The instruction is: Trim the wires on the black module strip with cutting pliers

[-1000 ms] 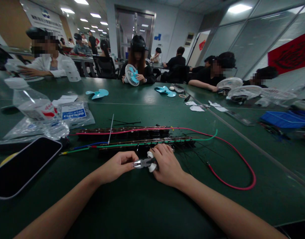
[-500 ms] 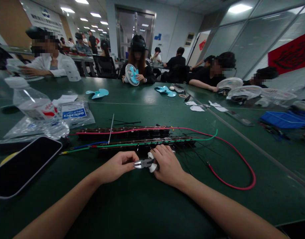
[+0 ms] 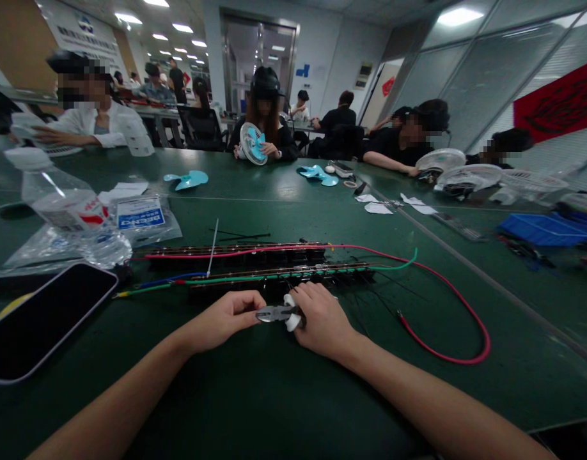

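My right hand is closed round the handles of small diagonal cutters, whose jaws point left. At the tip of those jaws my left hand is pinched; whatever lies between its thumb and forefinger is too small to make out. Just beyond both hands lie two long black terminal strips with metal screws. A green wire runs along the nearer strip, a red wire along the farther one and in a loop to the right. A pale cable tie sticks up from the nearer strip.
A phone, a plastic bottle and a labelled bag are at the left. Blue fan blades and paper scraps lie farther back. A blue tray is at the right. Several people sit across the table.
The cutter jaws appear to have closed at my left fingertips. Both hands stay in nearly the same place, and the view has shifted very slightly.
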`<state>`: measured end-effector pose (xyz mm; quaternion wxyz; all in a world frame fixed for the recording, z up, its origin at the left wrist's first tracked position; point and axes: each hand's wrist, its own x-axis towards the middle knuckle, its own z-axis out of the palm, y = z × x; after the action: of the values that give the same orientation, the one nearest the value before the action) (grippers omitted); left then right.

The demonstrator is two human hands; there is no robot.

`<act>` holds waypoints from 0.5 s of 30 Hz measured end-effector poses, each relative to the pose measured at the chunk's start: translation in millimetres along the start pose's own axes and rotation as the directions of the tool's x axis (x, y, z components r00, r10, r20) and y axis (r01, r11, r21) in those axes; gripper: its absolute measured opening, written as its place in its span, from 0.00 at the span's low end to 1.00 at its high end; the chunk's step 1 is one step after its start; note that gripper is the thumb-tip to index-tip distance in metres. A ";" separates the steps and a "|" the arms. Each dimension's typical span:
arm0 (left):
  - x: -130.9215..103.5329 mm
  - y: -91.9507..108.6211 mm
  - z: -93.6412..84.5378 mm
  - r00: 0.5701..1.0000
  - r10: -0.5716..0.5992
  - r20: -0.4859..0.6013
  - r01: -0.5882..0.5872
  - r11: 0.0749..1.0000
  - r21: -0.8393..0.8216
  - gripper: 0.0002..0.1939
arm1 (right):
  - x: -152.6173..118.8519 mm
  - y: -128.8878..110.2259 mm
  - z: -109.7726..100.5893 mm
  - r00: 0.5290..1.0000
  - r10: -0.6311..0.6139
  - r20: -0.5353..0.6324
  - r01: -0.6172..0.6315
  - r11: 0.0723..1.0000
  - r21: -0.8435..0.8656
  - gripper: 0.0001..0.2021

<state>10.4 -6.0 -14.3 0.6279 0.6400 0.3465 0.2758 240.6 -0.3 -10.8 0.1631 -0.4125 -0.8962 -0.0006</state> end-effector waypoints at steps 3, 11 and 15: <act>-0.1 -0.3 0.1 1.000 -0.006 0.003 0.006 1.000 -0.004 0.09 | -0.6 0.7 0.9 1.000 -0.001 -0.002 0.001 1.000 0.012 0.10; -0.3 -1.9 -1.0 1.000 0.004 -0.002 -0.004 0.999 -0.038 0.08 | -1.3 0.1 -3.6 1.000 -0.010 -0.013 0.010 1.000 0.026 0.15; -1.0 -2.9 -2.0 1.000 0.021 0.020 -0.020 0.996 -0.083 0.08 | -1.0 0.5 -5.6 0.999 -0.015 -0.029 0.016 0.999 0.030 0.19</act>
<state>7.9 -5.6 -17.1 0.6545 0.6198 0.3218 0.2897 243.2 -1.5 -5.9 0.1824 -0.4031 -0.8968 0.0059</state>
